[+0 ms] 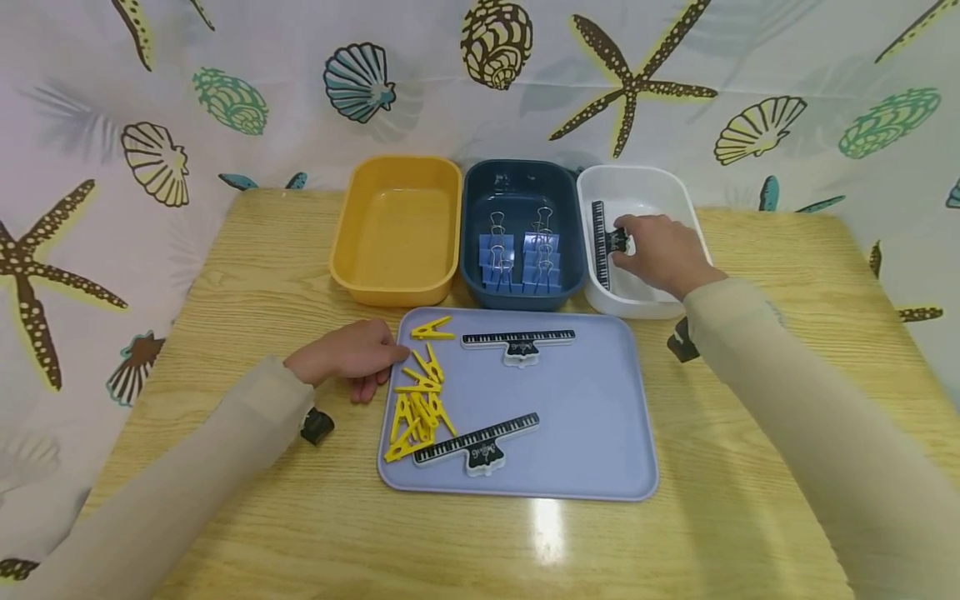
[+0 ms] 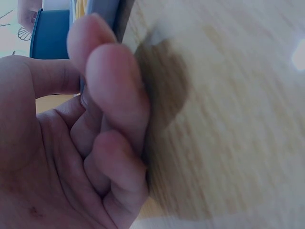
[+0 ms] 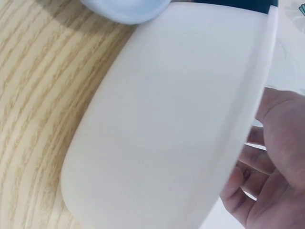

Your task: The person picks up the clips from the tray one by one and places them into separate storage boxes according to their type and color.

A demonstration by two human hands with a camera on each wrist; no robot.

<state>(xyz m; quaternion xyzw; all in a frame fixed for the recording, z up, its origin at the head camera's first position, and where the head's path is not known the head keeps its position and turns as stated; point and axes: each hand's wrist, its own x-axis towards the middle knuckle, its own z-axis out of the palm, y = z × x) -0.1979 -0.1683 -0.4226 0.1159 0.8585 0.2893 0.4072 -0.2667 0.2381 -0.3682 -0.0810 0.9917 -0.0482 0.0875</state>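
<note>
In the white bin (image 1: 678, 307), my right hand (image 1: 663, 250) pinches the black handle of a piano-keyboard clip (image 1: 600, 246) between thumb and fingers. The right wrist view has the bin's outer wall (image 3: 157, 119) in front, hiding the clip. My left hand (image 1: 352, 354) rests by the left rim of the lavender tray (image 1: 592, 417), index fingertip at the rim near the yellow clothespins (image 1: 423, 412). Its other fingers (image 2: 119, 86) are loosely curled over the table, holding nothing. Two more piano-keyboard clips lie on the tray, one near the top (image 1: 517, 339), one lower (image 1: 480, 442).
Left of the white bin stand a dark blue bin (image 1: 480, 296) with several blue binder clips (image 1: 540, 258) and a yellow bin (image 1: 397, 296). All three bins line the back of the wooden table (image 1: 300, 517), before a seashell-patterned curtain (image 1: 427, 50).
</note>
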